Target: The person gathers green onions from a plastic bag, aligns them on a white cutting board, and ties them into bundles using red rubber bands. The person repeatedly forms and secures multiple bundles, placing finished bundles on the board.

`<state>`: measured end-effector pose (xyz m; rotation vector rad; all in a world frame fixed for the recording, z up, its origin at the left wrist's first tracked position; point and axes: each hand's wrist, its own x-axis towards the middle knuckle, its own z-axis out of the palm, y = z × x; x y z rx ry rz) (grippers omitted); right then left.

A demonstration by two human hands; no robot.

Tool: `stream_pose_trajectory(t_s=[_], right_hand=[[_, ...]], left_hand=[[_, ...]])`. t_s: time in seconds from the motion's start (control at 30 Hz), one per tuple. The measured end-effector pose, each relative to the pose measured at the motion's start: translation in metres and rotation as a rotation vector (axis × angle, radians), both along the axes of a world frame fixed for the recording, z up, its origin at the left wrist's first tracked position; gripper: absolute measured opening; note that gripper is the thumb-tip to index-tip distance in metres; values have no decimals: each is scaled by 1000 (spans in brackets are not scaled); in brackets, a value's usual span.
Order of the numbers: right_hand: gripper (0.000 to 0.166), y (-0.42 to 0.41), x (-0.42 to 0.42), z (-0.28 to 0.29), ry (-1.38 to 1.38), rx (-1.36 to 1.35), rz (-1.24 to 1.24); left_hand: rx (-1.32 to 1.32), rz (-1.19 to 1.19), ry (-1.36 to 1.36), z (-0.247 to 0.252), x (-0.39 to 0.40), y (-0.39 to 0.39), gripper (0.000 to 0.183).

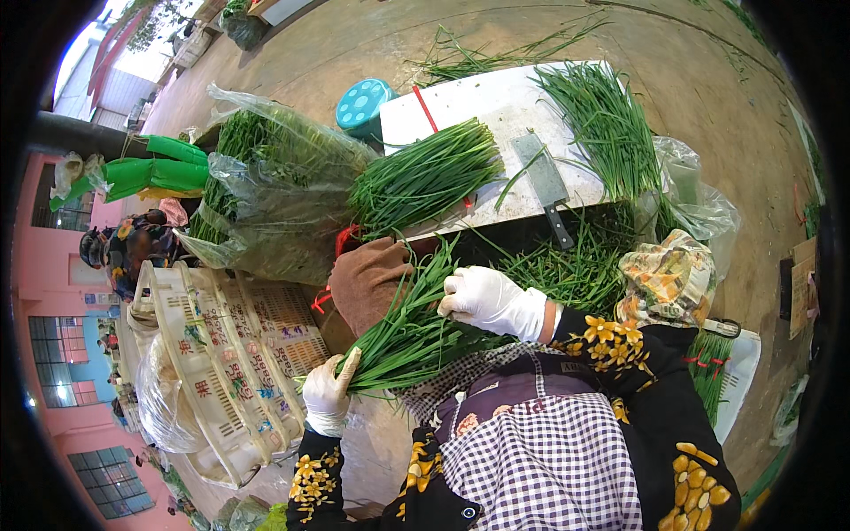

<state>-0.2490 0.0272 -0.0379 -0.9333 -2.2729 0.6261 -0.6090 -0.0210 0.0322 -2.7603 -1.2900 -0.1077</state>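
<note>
A loose bunch of green garlic chives [415, 332] lies across my lap. My white-gloved left hand [330, 393] grips one end of it, with the thumb pointing up along the leaves. My right hand [495, 302], also in a white glove, is curled at the bunch's right side; whether stalks are pinched in its fingers is hidden. Beyond my hands, a white board [458, 99] carries a thick chive bundle [431, 172] on its left and another pile of chives [597, 126] on its right. Between them rests a cleaver [542, 179], its black handle overhanging the near edge.
Chive trimmings [564, 272] are heaped below the board. A brown cloth [372, 282] sits by the bunch. Large clear bags of greens [285, 199] and stacked white plastic crates [226, 365] stand left. A blue stool [364, 106] is behind; tied chives [707, 372] lie right. Another person [136, 249] is at far left.
</note>
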Motion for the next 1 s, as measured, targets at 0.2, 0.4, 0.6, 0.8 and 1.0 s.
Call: stream_pose_trajectory(t_s=[0.2, 0.4, 0.6, 0.8, 1.0], right_hand=[[9, -11, 19, 14, 64, 33, -48], [19, -27, 73, 1, 579, -806, 32], [31, 22, 73, 2, 248, -503, -307], [19, 64, 23, -26, 274, -194, -204], [12, 63, 10, -34, 518, -261, -372]], left_hand=[[44, 11, 45, -5, -7, -4, 54], [56, 10, -2, -15, -19, -4, 54], [43, -48, -50, -14, -20, 5, 50], [54, -58, 35, -7, -23, 4, 54], [0, -57, -36, -8, -23, 6, 53]])
